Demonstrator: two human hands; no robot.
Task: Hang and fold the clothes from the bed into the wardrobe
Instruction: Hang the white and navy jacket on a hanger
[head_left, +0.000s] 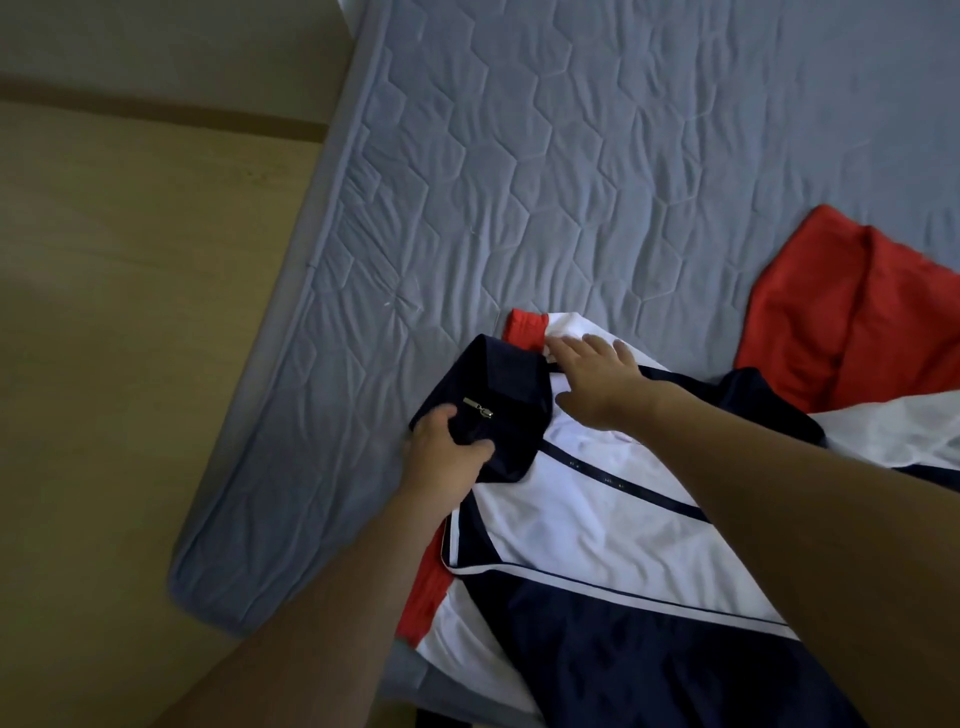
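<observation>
Jacket (597, 499) being laid out on the bed (571, 156); nothing yet seen hung.
Its collar (498, 405) is gripped by the left hand (447, 452); the right hand (597, 374) is pressed flat, fingers straight.

Mattress (571, 171): blue-grey, quilted in hexagons, corner rounded.
Floor (130, 364): pale wood-look, left of the mattress.
Light: dim, soft, shadowed near the mattress corner.

No readable text — jacket (597, 499) zipper tape marks too small
</observation>
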